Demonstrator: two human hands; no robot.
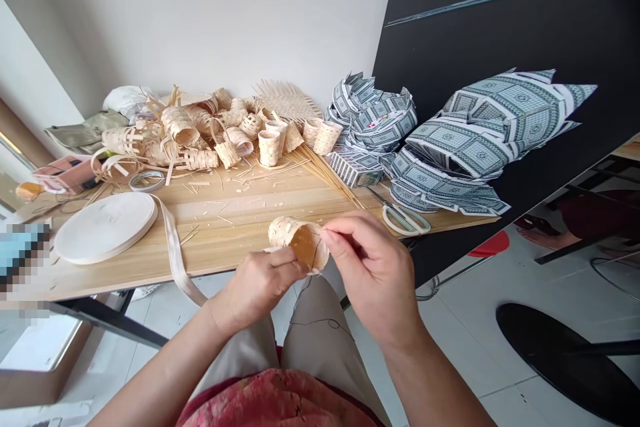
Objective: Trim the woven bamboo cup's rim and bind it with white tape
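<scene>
A small cup [286,229] woven from pale bamboo strips lies tilted above my lap, its opening facing me and white fabric along its rim. My left hand [263,283] is closed around its lower left side. At the right of the rim, the thumb and forefinger of my right hand [373,267] pinch together. A dark thread [316,255] crosses the opening up to those fingertips; whether a needle is between them is hidden. More dark thread [320,323] trails in a loose loop over my trousers.
A roll of white tape [107,227] lies at the table's left, its strip hanging over the front edge. Behind are piled woven pieces [180,127], upright cups [269,147] and thin sticks [333,173]. Scissors [407,219] and shapes of folded playing cards [465,133] are on the right.
</scene>
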